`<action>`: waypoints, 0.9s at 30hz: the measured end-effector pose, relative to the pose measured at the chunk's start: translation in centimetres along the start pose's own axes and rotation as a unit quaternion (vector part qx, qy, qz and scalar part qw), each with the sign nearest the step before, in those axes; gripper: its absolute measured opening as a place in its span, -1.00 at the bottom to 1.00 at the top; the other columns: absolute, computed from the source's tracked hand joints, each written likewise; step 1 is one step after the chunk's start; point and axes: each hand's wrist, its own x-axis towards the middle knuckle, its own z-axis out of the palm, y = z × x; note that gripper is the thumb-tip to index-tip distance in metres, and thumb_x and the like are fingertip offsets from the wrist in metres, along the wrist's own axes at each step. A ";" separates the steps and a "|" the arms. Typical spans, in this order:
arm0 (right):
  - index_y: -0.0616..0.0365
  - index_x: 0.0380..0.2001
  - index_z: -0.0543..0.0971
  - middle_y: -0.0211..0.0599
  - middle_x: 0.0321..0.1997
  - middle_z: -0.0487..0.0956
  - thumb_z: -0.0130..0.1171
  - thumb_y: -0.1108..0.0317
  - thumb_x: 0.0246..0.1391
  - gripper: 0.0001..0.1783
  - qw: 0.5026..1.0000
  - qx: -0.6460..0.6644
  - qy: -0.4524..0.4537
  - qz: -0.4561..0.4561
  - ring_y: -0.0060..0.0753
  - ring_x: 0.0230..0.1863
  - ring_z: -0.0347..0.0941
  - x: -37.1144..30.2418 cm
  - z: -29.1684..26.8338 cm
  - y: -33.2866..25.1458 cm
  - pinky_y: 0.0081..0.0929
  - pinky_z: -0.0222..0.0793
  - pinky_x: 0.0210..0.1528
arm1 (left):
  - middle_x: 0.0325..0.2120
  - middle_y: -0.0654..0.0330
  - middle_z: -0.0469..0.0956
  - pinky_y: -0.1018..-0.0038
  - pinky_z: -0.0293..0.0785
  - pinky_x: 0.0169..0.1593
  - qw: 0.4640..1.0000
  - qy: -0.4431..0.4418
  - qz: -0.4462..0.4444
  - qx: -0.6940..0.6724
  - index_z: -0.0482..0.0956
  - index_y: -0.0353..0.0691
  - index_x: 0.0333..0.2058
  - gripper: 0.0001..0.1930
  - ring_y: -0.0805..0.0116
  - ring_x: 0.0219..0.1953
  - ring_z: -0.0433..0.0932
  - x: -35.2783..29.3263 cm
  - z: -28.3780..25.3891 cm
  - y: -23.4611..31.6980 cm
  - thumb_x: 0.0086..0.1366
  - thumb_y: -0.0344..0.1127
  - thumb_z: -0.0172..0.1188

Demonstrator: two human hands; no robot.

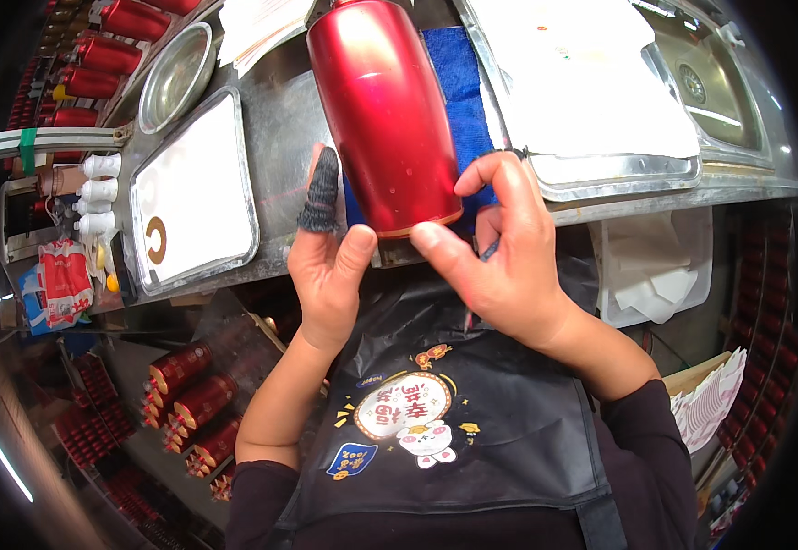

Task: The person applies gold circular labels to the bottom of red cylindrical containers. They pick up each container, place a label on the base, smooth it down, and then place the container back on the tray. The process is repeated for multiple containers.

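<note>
The red metallic bottle (385, 119) lies in front of me on a blue towel (459, 82), its base toward me and its neck running up to the top limit of my view. My left hand (326, 270) is at the bottle's left, fingers raised along its flank, a black knit finger sleeve (319, 188) on the index and the thumb by the base. My right hand (509, 266) is at the bottle's lower right, index finger curled against that side and thumb at the base rim. Neither hand is clenched; I can't tell whether either really grasps the bottle or only steadies it.

Just below the bottle runs the front edge of the metal worktop (280, 137), near the base, with my black apron (509, 431) beyond it. To the bottle's left, I have a strip of worktop to move in, as far as a metal tray (251, 197) bearing a white sheet (202, 165); a metal bowl (174, 87) sits farther up that way. To the bottle's right, room is tighter: a narrow band of towel, then the edge of a paper-laden tray (601, 174), and the sink (738, 92) past that.
</note>
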 end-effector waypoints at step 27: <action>0.22 -0.07 0.40 -0.12 -0.17 0.44 0.40 0.30 -0.03 -0.49 0.999 -0.005 0.022 -0.036 -0.04 -0.21 0.42 -0.1 0.8 0.7 -0.24 0.42 -0.29 | 0.23 0.06 0.42 0.29 0.35 0.29 0.997 0.041 -0.062 -0.032 0.24 -0.31 0.35 -0.37 0.25 0.21 0.45 -1.1 2.4 0.1 0.39 -0.28 0.23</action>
